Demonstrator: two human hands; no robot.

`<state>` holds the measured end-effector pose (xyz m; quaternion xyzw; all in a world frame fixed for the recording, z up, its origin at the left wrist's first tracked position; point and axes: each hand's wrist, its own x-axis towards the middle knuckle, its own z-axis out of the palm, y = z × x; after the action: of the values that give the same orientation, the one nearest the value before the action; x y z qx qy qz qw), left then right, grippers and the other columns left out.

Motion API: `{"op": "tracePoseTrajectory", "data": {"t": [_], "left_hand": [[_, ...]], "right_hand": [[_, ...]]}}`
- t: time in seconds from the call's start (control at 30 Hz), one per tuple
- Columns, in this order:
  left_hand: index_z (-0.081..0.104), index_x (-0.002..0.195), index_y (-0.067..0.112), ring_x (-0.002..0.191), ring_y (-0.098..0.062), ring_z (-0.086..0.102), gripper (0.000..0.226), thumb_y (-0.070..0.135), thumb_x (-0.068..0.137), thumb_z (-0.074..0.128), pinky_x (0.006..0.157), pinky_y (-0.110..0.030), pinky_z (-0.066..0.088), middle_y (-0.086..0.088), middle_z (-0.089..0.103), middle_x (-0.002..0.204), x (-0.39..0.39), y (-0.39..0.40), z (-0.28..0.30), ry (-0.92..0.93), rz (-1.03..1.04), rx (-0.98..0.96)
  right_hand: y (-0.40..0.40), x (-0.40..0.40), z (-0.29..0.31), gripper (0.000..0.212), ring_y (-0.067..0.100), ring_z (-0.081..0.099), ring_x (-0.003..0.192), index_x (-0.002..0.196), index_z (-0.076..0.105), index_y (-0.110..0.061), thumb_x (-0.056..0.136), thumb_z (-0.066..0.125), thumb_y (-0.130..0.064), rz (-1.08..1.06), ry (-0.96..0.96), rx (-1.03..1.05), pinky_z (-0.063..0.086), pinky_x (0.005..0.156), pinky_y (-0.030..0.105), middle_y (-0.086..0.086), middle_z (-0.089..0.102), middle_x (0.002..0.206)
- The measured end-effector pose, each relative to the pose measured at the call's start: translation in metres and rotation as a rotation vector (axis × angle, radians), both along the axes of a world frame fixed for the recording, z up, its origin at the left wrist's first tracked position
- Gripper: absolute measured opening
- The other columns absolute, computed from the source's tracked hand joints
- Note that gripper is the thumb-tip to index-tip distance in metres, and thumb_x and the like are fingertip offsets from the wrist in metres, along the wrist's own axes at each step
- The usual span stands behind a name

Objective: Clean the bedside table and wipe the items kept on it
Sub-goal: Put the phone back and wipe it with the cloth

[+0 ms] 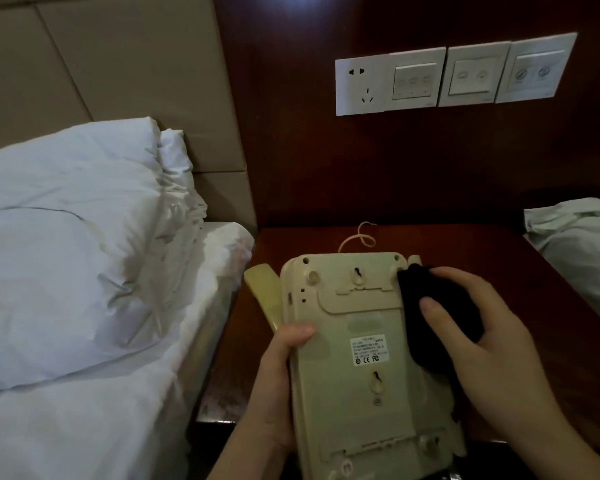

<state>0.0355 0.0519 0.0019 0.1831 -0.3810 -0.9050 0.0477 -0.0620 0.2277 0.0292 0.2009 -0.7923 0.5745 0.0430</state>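
A cream telephone [354, 341] is turned bottom-up above the dark wooden bedside table [499, 258], its label and mounting slots facing me. My left hand [274, 386] grips its left edge, thumb on the underside. Its handset [262, 292] sticks out at the upper left. My right hand [489, 344] holds a black cloth [440, 317] against the phone's upper right side. A thin cord [361, 237] loops on the table behind the phone.
A bed with white pillows [77, 244] lies directly left of the table. A second bed's bedding [582, 244] borders the table's right side. Wall sockets and switches [447, 74] sit on the wooden panel behind.
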Motion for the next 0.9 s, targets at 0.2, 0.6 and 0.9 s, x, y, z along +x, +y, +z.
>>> {"op": "tracePoseTrajectory", "data": {"t": [0.2, 0.6, 0.9], "left_hand": [[0.072, 0.122, 0.008, 0.103, -0.042, 0.072, 0.088, 0.034, 0.038, 0.081, 0.09, -0.055, 0.058, -0.022, 0.075, 0.114, -0.001, -0.007, 0.008, -0.097, 0.054, -0.268], [0.067, 0.117, 0.036, 0.095, 0.011, 0.068, 0.022, 0.032, 0.1, 0.053, 0.071, -0.005, 0.05, 0.028, 0.074, 0.102, -0.013, 0.003, 0.02, 0.08, 0.36, -0.672], [0.073, 0.113, 0.031, 0.095, -0.002, 0.073, 0.021, 0.026, 0.099, 0.057, 0.073, -0.014, 0.054, 0.012, 0.078, 0.103, -0.012, 0.008, 0.021, 0.12, 0.373, -0.718]], "right_hand": [[0.005, 0.002, -0.004, 0.031, -0.007, 0.053, 0.113, 0.118, 0.059, -0.044, 0.089, 0.064, -0.034, -0.002, 0.095, -0.006, 0.051, 0.094, 0.035, -0.024, 0.057, 0.122], [-0.063, 0.026, 0.01, 0.023, 0.003, 0.048, 0.11, 0.118, 0.065, -0.031, 0.096, 0.057, -0.032, 0.183, 0.59, 0.288, 0.036, 0.095, 0.015, -0.017, 0.054, 0.123], [-0.061, 0.02, 0.023, 0.021, 0.005, 0.056, 0.095, 0.11, 0.069, -0.029, 0.092, 0.06, -0.034, 0.067, 0.506, 0.282, 0.047, 0.082, 0.022, -0.015, 0.056, 0.105]]}}
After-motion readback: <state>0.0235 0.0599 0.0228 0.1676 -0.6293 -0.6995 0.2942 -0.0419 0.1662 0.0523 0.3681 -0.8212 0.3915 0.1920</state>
